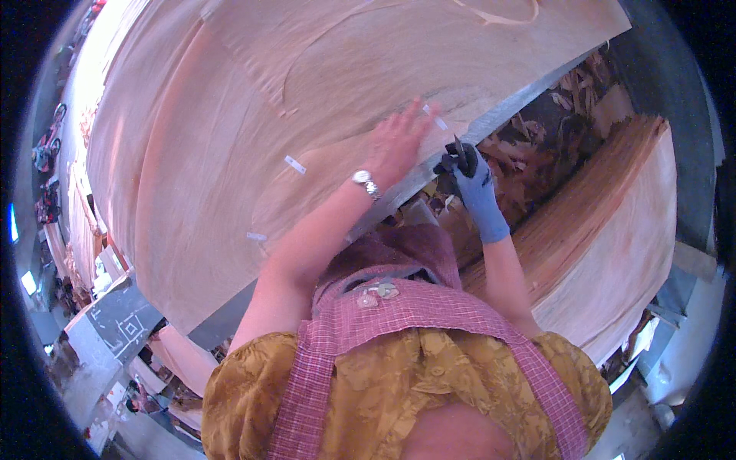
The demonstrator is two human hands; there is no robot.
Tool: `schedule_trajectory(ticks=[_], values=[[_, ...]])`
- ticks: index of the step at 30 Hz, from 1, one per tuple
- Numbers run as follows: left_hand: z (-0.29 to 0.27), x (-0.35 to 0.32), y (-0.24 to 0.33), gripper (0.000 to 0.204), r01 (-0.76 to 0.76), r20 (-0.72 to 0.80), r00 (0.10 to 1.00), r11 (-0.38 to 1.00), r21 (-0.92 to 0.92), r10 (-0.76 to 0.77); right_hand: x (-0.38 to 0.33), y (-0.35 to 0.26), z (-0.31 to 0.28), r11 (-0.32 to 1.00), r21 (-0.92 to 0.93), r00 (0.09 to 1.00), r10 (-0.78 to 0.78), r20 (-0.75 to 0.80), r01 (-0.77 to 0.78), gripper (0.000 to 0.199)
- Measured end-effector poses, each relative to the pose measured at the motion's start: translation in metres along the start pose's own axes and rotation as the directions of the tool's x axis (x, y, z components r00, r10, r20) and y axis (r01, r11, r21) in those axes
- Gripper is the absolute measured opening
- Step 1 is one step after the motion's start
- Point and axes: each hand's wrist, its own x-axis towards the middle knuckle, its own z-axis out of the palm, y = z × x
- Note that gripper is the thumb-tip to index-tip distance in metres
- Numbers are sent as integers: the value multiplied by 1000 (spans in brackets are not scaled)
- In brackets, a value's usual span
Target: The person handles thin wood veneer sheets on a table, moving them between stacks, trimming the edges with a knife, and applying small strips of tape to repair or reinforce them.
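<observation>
My bare left hand (397, 147) lies spread on the wood veneer sheet (230, 115) across the frame's upper left and centre; my gloved right hand (471, 175), right of centre, grips a dark knife (459, 147) beside the sheet's edge.

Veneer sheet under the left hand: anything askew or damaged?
Yes: the veneer sheet shows a long, ridge-like wrinkle toward its left side, so it seems not to lie flat. Wood scraps lie jumbled beyond its lower-right edge.
</observation>
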Motion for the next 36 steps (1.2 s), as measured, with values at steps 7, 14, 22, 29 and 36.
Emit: schedule_trajectory(ticks=[7,14,22,29,36], values=[[-19,-54,-46,54,131,-226,969,984,123,-101,61,-16,68,919,163,922,324,211,-360,20],[-24,-46,-38,57,-64,-16,998,986,154,67,53,-9,63,960,-178,953,246,175,-215,23],[-27,-47,-34,58,-72,-18,997,981,181,76,55,-24,22,575,-797,981,-57,188,186,29],[-25,-9,-58,60,159,-145,976,987,-33,-162,-59,-113,105,898,112,685,239,688,-425,35],[-47,-44,-98,53,409,-417,821,912,-45,-389,-104,-88,161,998,-39,944,-42,328,57,30]])
